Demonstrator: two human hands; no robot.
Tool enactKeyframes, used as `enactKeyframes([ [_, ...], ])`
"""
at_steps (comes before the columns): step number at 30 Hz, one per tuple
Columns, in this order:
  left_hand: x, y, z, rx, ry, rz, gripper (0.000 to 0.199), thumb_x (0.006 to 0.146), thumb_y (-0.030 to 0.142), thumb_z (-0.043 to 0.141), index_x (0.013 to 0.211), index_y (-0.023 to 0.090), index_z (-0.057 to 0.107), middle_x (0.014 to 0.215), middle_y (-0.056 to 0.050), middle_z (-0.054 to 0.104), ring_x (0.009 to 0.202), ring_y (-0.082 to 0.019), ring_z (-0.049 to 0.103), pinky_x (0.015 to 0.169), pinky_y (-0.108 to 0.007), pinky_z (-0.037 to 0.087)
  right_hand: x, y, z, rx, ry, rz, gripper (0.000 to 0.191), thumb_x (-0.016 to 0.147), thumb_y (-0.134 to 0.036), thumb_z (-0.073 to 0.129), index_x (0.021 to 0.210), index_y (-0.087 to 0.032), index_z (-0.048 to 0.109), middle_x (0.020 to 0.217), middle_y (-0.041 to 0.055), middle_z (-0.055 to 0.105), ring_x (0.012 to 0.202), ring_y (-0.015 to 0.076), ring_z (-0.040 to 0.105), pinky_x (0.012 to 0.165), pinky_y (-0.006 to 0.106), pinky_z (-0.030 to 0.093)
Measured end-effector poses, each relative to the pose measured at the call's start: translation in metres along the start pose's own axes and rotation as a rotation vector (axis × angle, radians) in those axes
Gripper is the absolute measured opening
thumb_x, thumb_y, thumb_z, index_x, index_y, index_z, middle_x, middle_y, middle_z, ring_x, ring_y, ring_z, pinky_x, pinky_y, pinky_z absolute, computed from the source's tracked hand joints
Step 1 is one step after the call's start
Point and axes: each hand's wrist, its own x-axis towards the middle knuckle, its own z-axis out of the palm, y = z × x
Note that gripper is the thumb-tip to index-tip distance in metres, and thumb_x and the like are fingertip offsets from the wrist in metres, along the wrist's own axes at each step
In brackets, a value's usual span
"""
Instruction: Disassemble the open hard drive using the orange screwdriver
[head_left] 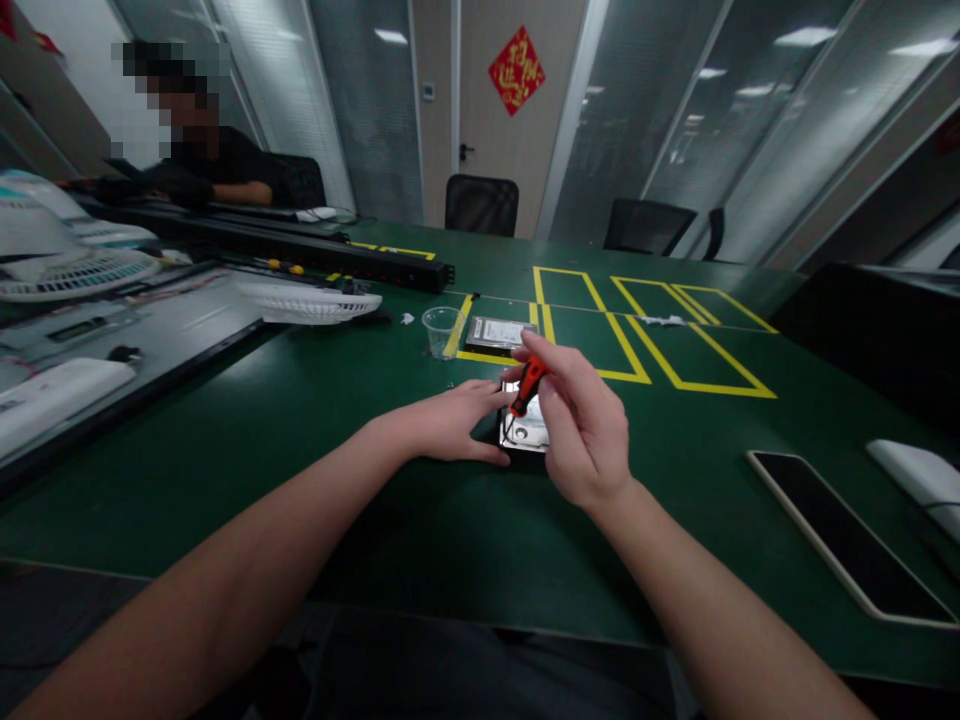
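Note:
A silver hard drive (522,434) lies on the green table in front of me, partly covered by both hands. My left hand (466,418) grips its left side, fingers at the far part and thumb at the near left corner. In my right hand (589,425) is a red and black screwdriver (529,385), held tilted over the drive. Its thin shaft points down to the drive's left part; whether the tip sits in a screw I cannot make out. Just beyond lies a second hard drive (499,334), label up, inside a yellow taped frame.
A clear plastic cup (442,335) stands left of the second drive. Yellow tape rectangles (720,388) mark the table. A phone (847,535) lies at right. White fan parts (307,302) and a long black bar (322,250) occupy the left, where another person (225,165) sits.

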Motion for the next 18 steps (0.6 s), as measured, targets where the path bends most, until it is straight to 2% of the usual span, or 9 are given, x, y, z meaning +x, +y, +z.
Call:
enactKeyframes([
  [4,-0.0005,-0.0014,0.0022,-0.008,0.016,0.006,0.097,0.101,0.059,0.109,0.183,0.027,0.068,0.185,-0.019,0.072,0.177,-0.050,0.064,0.151,-0.066,0.052,0.0023,0.0002,0.0036,-0.058,0.048,-0.039,0.053,0.129,-0.022,0.064,0.177,-0.035,0.080,0.151,0.0122,0.092,0.133,0.0326,0.090,0.117,0.056,0.079],
  [8,-0.0019,-0.0019,0.0022,-0.018,0.030,0.045,0.092,0.103,0.057,0.106,0.182,0.028,0.069,0.176,-0.018,0.078,0.172,-0.050,0.068,0.146,-0.067,0.057,0.0042,0.0007,0.0047,-0.137,0.075,-0.069,0.041,0.126,-0.026,0.076,0.165,-0.035,0.087,0.134,0.0099,0.090,0.118,0.0289,0.087,0.101,0.047,0.078],
  [10,-0.0023,-0.0012,0.0014,-0.018,0.031,0.050,0.092,0.104,0.058,0.105,0.183,0.029,0.069,0.175,-0.018,0.078,0.171,-0.050,0.069,0.144,-0.067,0.058,0.0042,0.0006,0.0038,-0.141,0.072,-0.068,0.039,0.125,-0.028,0.078,0.162,-0.034,0.088,0.130,0.0092,0.089,0.114,0.0283,0.086,0.098,0.046,0.077],
  [15,-0.0013,0.0036,-0.0015,-0.011,0.011,0.013,0.085,0.102,0.058,0.108,0.174,0.027,0.074,0.174,-0.018,0.078,0.171,-0.050,0.068,0.145,-0.065,0.057,0.0016,-0.0009,-0.0007,-0.032,0.030,-0.027,0.050,0.130,-0.027,0.058,0.173,-0.035,0.083,0.149,0.0112,0.089,0.131,0.0309,0.086,0.112,0.053,0.077],
  [18,-0.0003,0.0063,-0.0027,-0.006,0.006,-0.002,0.085,0.101,0.059,0.109,0.171,0.026,0.075,0.174,-0.018,0.078,0.173,-0.050,0.067,0.144,-0.063,0.058,-0.0002,-0.0013,-0.0025,0.009,-0.001,0.007,0.054,0.131,-0.028,0.053,0.178,-0.034,0.079,0.156,0.0123,0.088,0.131,0.0315,0.088,0.114,0.055,0.078],
])
